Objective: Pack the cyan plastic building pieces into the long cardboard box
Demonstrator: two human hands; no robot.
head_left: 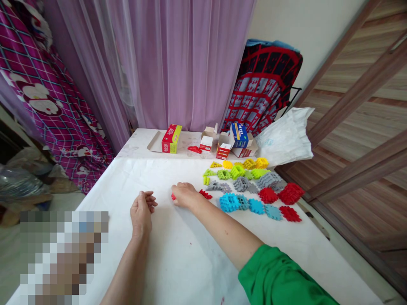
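My right hand [185, 195] reaches over the white-covered table [178, 245], its fingers closed on a small red building piece [173, 196], mostly hidden by the hand. To its left, my left hand [142, 211] hovers near the tabletop with loosely bent fingers apart and nothing visible in it. Just right of my right hand lies another red piece [206, 194]. Beyond it are rows of notched plastic building pieces sorted by colour: yellow [249, 163], lime green [237, 171], grey [241, 184], blue [229, 202] and red [291, 193].
At the far edge stand a red-and-green box [171, 139], small opened cartons [224, 150] and a blue box [239, 134]. A red scrap [194, 149] lies between them. A white plastic bag [284, 135] sits at the back right. A pixelated patch covers the lower left.
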